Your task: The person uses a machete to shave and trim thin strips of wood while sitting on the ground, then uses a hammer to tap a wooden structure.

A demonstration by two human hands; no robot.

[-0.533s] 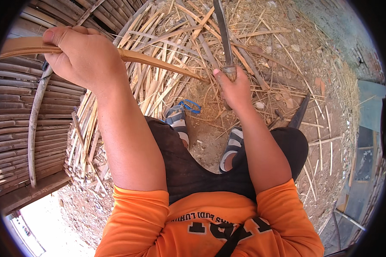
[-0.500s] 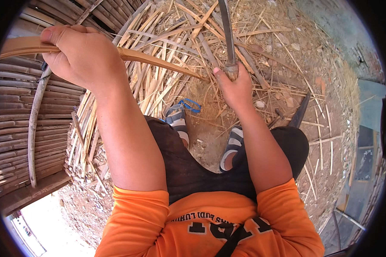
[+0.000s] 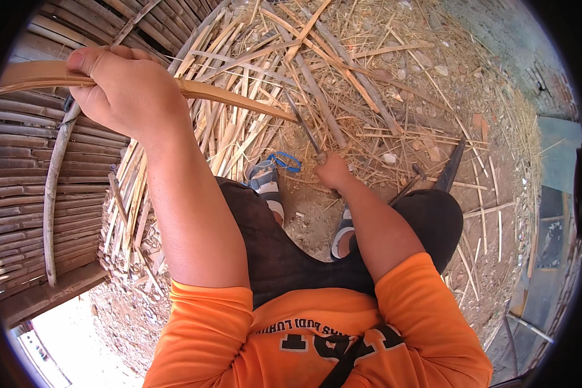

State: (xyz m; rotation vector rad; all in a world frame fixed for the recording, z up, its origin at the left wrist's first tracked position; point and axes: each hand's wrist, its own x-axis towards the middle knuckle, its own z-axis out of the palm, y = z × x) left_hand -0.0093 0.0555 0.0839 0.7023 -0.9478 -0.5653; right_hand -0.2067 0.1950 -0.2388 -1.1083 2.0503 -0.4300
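Note:
A long pale bamboo strip (image 3: 239, 100) runs from the left rim toward the middle, its far end slanting down. My left hand (image 3: 126, 90) is closed round it at the upper left, thumb on top. Lower and to the right, my right hand (image 3: 334, 171) grips a machete (image 3: 304, 126), with the handle mostly hidden in the fist. The narrow dark blade points up and to the left. It crosses close to the strip's free end; whether they touch I cannot tell.
Split bamboo pieces (image 3: 132, 200) and shavings litter the ground ahead and to the left. A bamboo-slat wall (image 3: 19, 187) stands at left. A blue loop (image 3: 286, 161) lies by my left sandal (image 3: 265, 178). Near my right knee is a dark, pointed piece (image 3: 452, 165).
The machete has swung down from pointing nearly straight up to slanting left, beside the strip's end. My right hand has dropped lower and slightly left. My left hand has barely shifted.

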